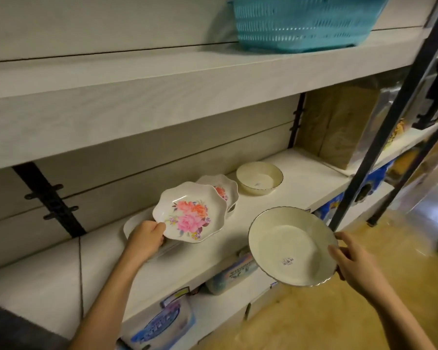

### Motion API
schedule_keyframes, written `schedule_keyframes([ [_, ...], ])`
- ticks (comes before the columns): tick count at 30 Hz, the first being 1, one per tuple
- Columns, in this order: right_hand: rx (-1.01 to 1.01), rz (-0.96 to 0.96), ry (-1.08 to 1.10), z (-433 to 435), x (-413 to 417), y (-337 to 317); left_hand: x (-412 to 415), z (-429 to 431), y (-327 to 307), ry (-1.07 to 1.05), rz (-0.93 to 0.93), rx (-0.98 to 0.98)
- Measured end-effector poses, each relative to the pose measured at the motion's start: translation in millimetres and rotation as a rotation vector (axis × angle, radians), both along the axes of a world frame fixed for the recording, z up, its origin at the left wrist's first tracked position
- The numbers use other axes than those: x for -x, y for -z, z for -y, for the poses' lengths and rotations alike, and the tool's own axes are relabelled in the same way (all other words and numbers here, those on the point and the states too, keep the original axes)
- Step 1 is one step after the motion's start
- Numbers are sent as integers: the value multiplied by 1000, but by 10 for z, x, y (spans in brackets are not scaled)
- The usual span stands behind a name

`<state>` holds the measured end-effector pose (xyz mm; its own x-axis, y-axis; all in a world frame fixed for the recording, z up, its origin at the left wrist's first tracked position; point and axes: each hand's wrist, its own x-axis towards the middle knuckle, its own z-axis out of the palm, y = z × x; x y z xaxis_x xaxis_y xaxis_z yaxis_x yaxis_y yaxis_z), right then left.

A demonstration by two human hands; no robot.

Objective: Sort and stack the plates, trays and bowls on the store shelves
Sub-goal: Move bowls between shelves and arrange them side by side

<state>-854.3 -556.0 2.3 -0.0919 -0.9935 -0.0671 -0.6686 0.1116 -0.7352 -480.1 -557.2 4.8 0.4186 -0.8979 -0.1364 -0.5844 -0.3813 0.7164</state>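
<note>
Left hand [147, 238] sits left of centre in the frame. Its thumb and fingers pinch the lower-left rim of a scalloped floral plate [190, 213], which is tilted up toward the camera just above the middle shelf [296, 198]. Under that hand and plate lies a white tray [133, 224], flat on the shelf and mostly hidden. Just behind the held plate, toward the upper right, a second floral dish [224, 188] of the same pattern rests on the shelf; whether anything lies beneath it cannot be told. Further right on the shelf stands a cream bowl [259, 178] with a thin dark rim line, apart from the floral dish.

Right hand [352, 263], at the lower right of the frame, grips the right edge of a cream deep plate [292, 238], with the thumb on the rim's inner side and the fingers curled behind. This plate is held out in front of the shelf edge, tilted toward the camera, and a small barcode sticker [288, 261] shows in its well.

At the top right a teal basket [304, 21] stands on the upper shelf. A brown wrapped package [339, 122] stands at the right end of the middle shelf. Blue and white packs [162, 322] fill the shelf below, and a black post [390, 122] slants down the right side.
</note>
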Motion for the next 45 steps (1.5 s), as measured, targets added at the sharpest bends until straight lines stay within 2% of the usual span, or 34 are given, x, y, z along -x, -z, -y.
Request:
schedule_keyframes([
  [11, -32, -52, -224, 1336, 390, -92, 400, 940, 224, -173, 78, -77],
  [22, -50, -102, -342, 2278, 731, -127, 510, 1401, 277, -175, 180, -305],
  [29, -67, -59, -395, 2676, 664, 57, 660, 1341, 290, -261, 391, -270],
  [35, -34, -34, -358, 3057, 355, 169, 868, 1139, 152, -277, 572, -257],
  [39, 19, -57, -355, 3297, 75, 287, 981, 911, 97, -362, 583, -281],
  [45, -36, -86, -379, 3496, -169, 500, 998, 484, 44, -360, 616, -251],
])
